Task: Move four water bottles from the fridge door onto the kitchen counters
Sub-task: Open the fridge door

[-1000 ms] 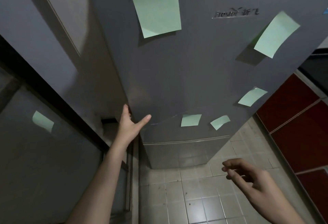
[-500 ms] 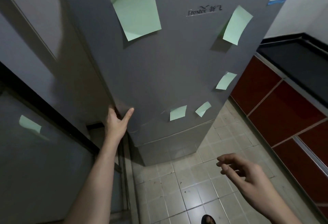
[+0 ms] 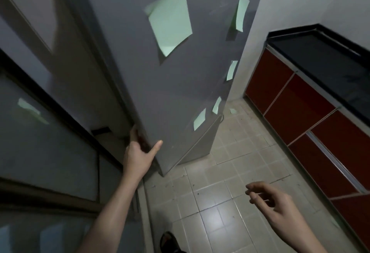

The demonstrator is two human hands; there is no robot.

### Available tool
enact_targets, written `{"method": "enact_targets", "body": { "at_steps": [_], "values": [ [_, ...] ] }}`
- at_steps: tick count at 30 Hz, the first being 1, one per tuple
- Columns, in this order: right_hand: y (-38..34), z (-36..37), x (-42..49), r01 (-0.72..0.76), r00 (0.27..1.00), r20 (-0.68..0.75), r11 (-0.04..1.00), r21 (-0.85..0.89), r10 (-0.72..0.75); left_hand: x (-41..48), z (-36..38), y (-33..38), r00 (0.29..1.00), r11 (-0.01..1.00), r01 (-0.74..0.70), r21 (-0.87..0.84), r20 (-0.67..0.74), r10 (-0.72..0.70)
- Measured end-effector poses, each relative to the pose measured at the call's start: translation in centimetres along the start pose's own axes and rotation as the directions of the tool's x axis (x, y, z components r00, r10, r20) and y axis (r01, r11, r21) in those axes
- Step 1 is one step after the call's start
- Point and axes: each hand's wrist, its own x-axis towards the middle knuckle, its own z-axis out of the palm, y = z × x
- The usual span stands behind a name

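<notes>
Gripping the left edge of the grey fridge door (image 3: 166, 84), our left hand (image 3: 138, 154) had its fingers curled behind the edge and its thumb laid flat on the door's front face. The door stood swung partly away from the fridge body (image 3: 84, 76), with a dark gap showing along the edge where we held it. Our right hand (image 3: 278, 208) hung free over the tiled floor (image 3: 210, 202) at the near right, fingers loosely spread and slightly curled, holding nothing and well apart from the door.

Pale green sticky notes were stuck over the door's front: a large one (image 3: 170, 22) high up with its lower corner peeling, a narrow one (image 3: 241, 13) near the right edge, and smaller ones (image 3: 199, 119) lower down. We could not see the water bottles, since the inside of the door was turned away from us.

To the right ran the bench (image 3: 328, 68), dark-topped and bare where we could see it, over red cabinet fronts (image 3: 300, 108). On the left a glass panel (image 3: 40, 142) reflected one green note. A dark shoe (image 3: 170, 241) showed at the near edge of the floor.
</notes>
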Motion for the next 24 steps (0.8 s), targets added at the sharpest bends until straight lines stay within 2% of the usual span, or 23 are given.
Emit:
{"method": "enact_targets", "body": {
  "at_steps": [5,14,18,24],
  "values": [
    [4.3,-2.9,-4.4,-0.02,0.999,0.024,0.999,-0.034,0.021,-6.3,2.5,3.1,0.986,0.999,0.042,-0.008,0.164,-0.04],
    [11.5,-7.5,-10.1,-0.041,0.999,-0.031,0.998,-0.044,0.04,-15.8,10.0,9.8,0.973,0.987,0.133,0.092,0.176,-0.148],
    [14.5,-8.3,-12.1,-0.079,0.996,-0.04,0.993,-0.086,0.076,-18.6,13.4,12.5,0.95,0.965,0.257,0.051,0.169,-0.262],
    [17.1,-9.4,-14.2,-0.18,0.981,-0.084,0.982,-0.053,0.175,-21.7,17.0,15.9,0.942,0.962,0.271,0.007,0.202,-0.267]
  ]
}}
